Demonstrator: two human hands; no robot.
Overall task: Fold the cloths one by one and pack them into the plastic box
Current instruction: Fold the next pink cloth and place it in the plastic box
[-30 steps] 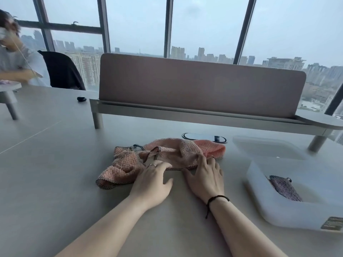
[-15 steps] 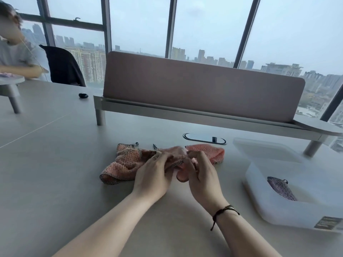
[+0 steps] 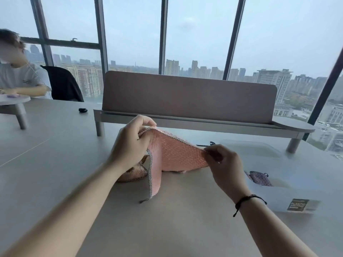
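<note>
Far left: another person (image 3: 20, 78) sits at a small round side table (image 3: 14, 101), with a black chair (image 3: 63, 84) behind them. Not part of your job. A small black object (image 3: 83, 110) lies on the long grey desk (image 3: 55, 164), too small to identify.

Your left hand (image 3: 130, 143) is curled, thumb and fingers pinching the upper left corner of the pink waffle-weave cloth with grey checked edging (image 3: 174, 154) and holding it up off the desk. The cloth is stretched between your hands; one edge hangs down to the desk, and a bunched tan-pink mass sits under your left hand. I can't tell if that is the same cloth or a second one.

Your right hand (image 3: 224, 164), black cord on the wrist, pinches the right corner, held lower than the left.

Behind: a brown padded divider on a grey metal shelf (image 3: 185, 101), windows beyond.

Right: the clear plastic box (image 3: 297, 197) is open, with one small dark purple patterned cloth (image 3: 259, 178) already inside.

Status, my read: one cloth packed. The pink one is only spread, not folded yet. Left to do: fold it, pack it, then handle whatever remains in that bundle.
</note>
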